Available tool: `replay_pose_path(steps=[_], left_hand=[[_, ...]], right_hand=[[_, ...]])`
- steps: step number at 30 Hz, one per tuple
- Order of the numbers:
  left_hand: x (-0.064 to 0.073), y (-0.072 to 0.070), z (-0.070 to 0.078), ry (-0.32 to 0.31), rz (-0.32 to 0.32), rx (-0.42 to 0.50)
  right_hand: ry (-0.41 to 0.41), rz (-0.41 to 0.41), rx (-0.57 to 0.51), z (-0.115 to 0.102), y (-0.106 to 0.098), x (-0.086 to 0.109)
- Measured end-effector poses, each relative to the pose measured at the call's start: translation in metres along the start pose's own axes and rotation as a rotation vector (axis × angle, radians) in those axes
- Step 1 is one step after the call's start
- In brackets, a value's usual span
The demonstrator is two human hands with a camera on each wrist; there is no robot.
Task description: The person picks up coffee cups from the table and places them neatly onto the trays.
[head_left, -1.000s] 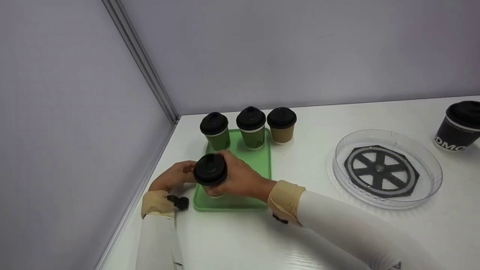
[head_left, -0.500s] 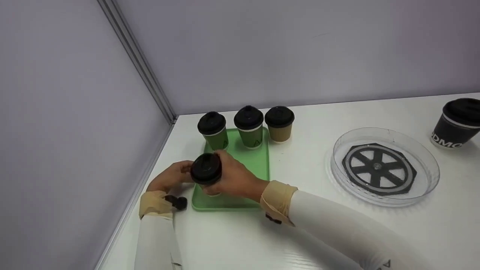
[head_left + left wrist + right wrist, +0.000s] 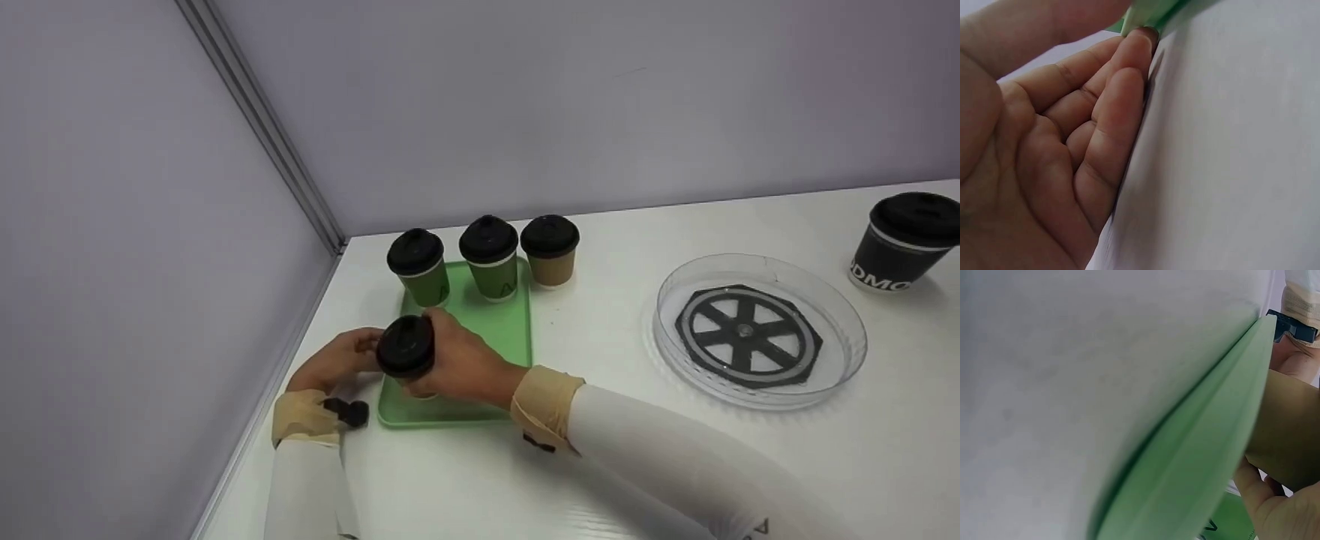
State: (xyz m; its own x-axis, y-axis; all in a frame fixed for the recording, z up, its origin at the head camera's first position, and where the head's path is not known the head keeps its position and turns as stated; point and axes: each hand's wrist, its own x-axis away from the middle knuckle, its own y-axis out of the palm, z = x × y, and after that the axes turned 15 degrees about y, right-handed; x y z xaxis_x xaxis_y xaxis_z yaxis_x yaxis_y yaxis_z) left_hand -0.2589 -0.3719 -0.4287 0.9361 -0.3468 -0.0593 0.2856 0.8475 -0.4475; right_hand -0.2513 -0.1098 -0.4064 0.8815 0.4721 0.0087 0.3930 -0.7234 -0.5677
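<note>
My right hand point(image 3: 469, 364) grips a brown paper cup point(image 3: 1289, 427) by its side. Its black lid point(image 3: 406, 346) faces up, and the cup's base overlaps the front left of the green tray point(image 3: 480, 412) in the head view. At the tray's left edge, my left hand point(image 3: 337, 360) pinches the rim: in the left wrist view the fingers point(image 3: 1120, 104) reach the rim low by the table, and the thumb lies above. Two green paper cups point(image 3: 427, 286) with black lids stand upright at the back of the tray.
Just right of the tray's back corner stands another lidded brown cup point(image 3: 553, 270). A clear round dish point(image 3: 855, 352) with a black spoked disc point(image 3: 742, 330) in it lies farther right. The black cup point(image 3: 892, 259) is at the far right. Grey walls point(image 3: 525, 112) border the table behind and left.
The whole scene has shifted slightly left in the head view. Both hands keep their places at the tray, and the right hand still holds the brown cup.
</note>
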Motion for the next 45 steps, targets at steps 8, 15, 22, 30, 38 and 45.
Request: replay_pose_path(steps=[8, 15, 22, 30, 38, 45], left_hand=[[0.007, 0.004, -0.004, -0.032, 0.009, 0.032], [0.012, 0.006, -0.003, -0.026, 0.010, 0.034], [0.009, 0.005, -0.005, -0.010, 0.009, 0.040], [0.005, 0.002, -0.003, -0.004, 0.018, 0.036], [0.004, 0.003, -0.001, -0.011, -0.004, 0.029], [0.001, 0.000, 0.003, -0.013, -0.018, 0.002]], right_hand=[[-0.038, -0.017, 0.120, 0.003, 0.002, 0.006], [-0.059, -0.010, 0.145, 0.001, 0.003, 0.006], [-0.062, 0.017, 0.166, 0.001, 0.003, 0.006], [-0.067, 0.026, 0.173, -0.001, 0.000, 0.003], [0.023, -0.017, 0.217, 0.001, -0.011, 0.007], [-0.001, 0.015, 0.118, 0.007, -0.037, 0.007]])
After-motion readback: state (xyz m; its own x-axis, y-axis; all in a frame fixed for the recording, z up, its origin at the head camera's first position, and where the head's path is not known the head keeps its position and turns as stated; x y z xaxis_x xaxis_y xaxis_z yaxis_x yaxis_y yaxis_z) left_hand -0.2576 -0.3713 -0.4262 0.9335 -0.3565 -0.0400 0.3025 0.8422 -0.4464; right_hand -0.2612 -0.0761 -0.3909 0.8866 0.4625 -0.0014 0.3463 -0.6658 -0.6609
